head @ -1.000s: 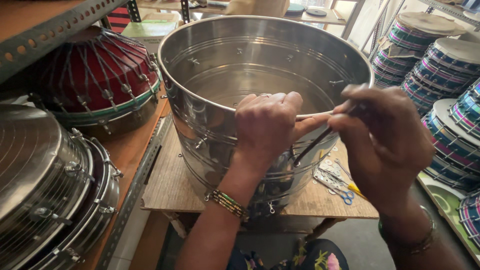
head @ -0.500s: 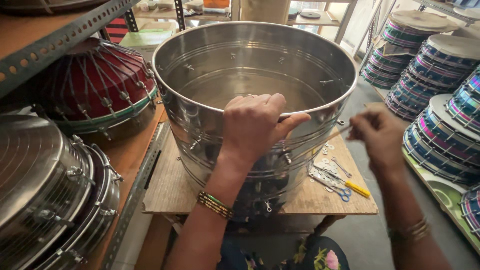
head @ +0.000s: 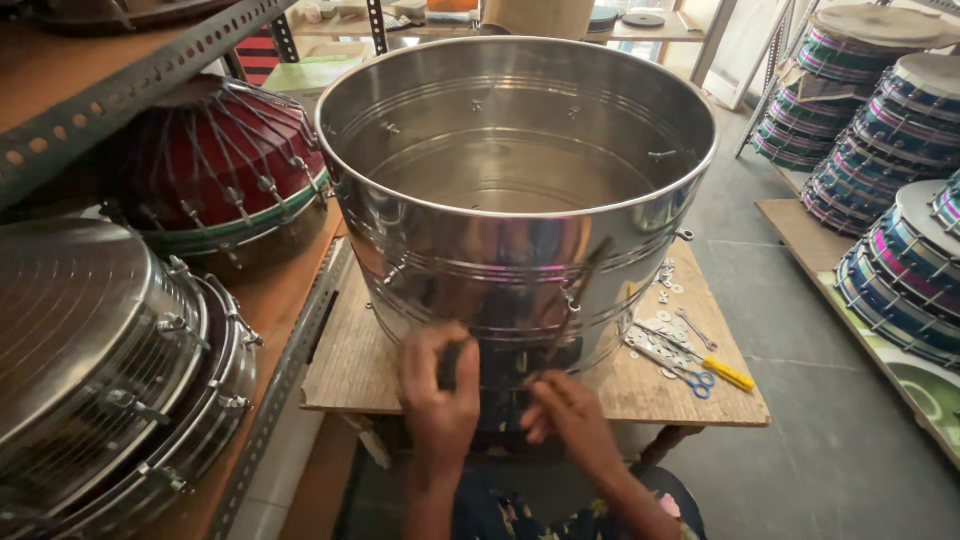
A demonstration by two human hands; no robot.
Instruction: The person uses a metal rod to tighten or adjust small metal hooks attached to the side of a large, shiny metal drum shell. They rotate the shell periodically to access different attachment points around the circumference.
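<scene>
A big shiny steel drum shell (head: 520,250) stands open side up on a small wooden table (head: 350,370). Both my hands are low at its near wall, by the table's front edge. My left hand (head: 440,395) has its fingers pinched on a small dark fitting at the shell's bottom. My right hand (head: 568,418) grips the lower end of a thin metal rod (head: 580,295), which leans up along the shell's outside. Small hooks and bolts dot the shell's wall.
Blue-handled scissors (head: 690,378), a yellow-handled tool (head: 727,374), a spanner and loose washers (head: 664,288) lie on the table's right. A red laced drum (head: 215,170) and steel drums (head: 110,370) fill the left shelves. Stacks of colourful drums (head: 880,130) line the right.
Both hands have dropped from the shell's near rim to its lower front wall. The rod has gone from lying across the rim to leaning along the outside.
</scene>
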